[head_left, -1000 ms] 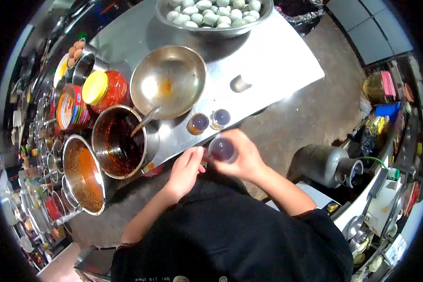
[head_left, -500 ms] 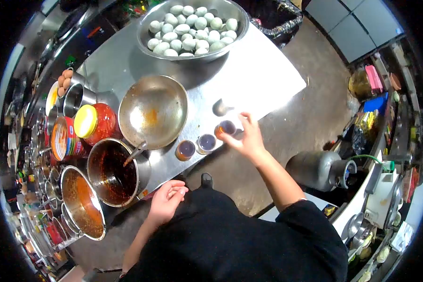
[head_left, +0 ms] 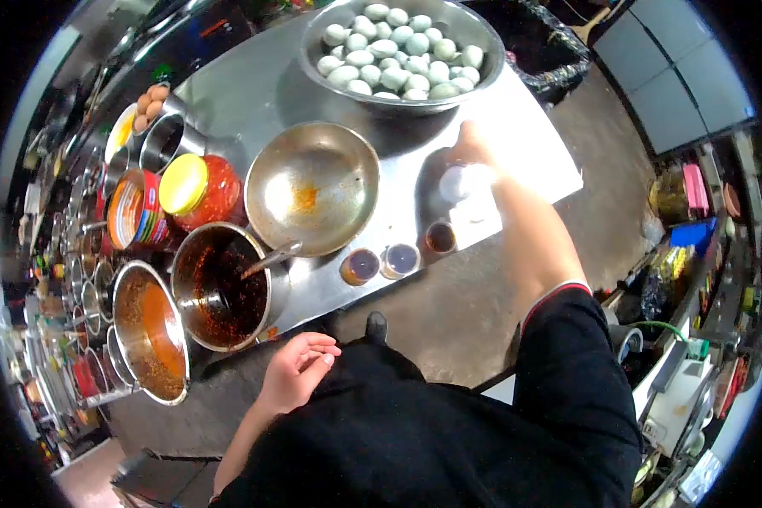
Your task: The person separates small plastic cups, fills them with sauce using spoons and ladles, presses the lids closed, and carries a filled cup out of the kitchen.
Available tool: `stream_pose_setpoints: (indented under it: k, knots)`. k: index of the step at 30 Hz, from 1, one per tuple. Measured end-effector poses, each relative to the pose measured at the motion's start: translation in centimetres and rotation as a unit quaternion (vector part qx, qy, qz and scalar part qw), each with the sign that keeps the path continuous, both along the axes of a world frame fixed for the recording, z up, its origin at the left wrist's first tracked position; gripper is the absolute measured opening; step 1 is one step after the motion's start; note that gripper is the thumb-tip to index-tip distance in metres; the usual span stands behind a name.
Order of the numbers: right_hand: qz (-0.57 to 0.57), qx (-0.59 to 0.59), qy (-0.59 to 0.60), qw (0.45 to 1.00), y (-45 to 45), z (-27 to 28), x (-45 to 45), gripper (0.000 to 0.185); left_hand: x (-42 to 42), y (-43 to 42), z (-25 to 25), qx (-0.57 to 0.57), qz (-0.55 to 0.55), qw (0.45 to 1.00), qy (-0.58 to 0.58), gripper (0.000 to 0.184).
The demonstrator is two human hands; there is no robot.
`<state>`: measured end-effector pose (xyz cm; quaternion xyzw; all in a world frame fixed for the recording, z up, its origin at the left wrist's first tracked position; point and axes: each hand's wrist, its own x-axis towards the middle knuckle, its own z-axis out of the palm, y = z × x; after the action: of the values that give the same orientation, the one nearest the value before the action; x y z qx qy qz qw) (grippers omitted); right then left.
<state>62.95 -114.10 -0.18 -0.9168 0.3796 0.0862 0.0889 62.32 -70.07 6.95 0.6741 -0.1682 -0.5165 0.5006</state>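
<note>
My right hand (head_left: 474, 146) reaches over the steel table, just short of a large metal bowl (head_left: 315, 80) heaped with pale green eggs (head_left: 402, 52). Glare washes out its fingers. Three small clear cups of dark liquid stand in a row by the near edge: a left cup (head_left: 361, 266), a middle cup (head_left: 400, 260) and a right cup (head_left: 440, 237). My left hand (head_left: 298, 371) hangs off the table in front of my body, fingers loosely curled together, nothing seen in it. Nearest to it is a pot of dark red sauce (head_left: 220, 296).
A wide metal pan (head_left: 326, 182) sits mid-table, a spoon handle (head_left: 271, 259) beside it. Leftward stand a yellow-lidded red jar (head_left: 216, 196), a basin of orange sauce (head_left: 157, 326) and brown eggs (head_left: 150, 106). A black-lined bin (head_left: 559, 63) is beyond the table.
My right hand has left the right cup and moved forward across the table toward the egg bowl. That cup stays standing. My left hand has hardly moved; the view has shifted.
</note>
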Motion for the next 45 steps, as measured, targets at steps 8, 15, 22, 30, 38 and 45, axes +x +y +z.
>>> stream_pose_setpoints:
  k: [8,15,22,30,38,45]
  knots:
    - [-0.055,0.189,-0.474,0.858,8.3,9.1,-7.8,0.051,2.9,2.1,4.2,-0.185,-0.024,0.980,0.077,0.015]
    - [0.121,0.564,-0.570,0.584,29.5,9.4,-8.3,0.063,1.9,1.3,4.2,-0.290,0.123,0.938,0.144,0.069]
    - [0.203,0.432,-0.585,0.655,37.6,8.5,-6.7,0.064,3.0,8.3,3.7,-0.376,0.117,0.919,0.023,0.069]
    - [0.302,0.374,-0.508,0.715,43.3,10.2,-4.8,0.053,3.9,17.0,3.3,-0.346,0.169,0.920,-0.074,0.065]
    - [-0.156,0.349,-0.385,0.840,29.7,7.6,-4.7,0.030,3.4,21.4,2.9,-0.279,0.268,0.909,-0.155,0.074]
    - [-0.039,0.516,-0.412,0.750,29.9,5.7,2.1,0.043,1.9,19.1,2.8,-0.270,0.355,0.879,-0.168,0.078]
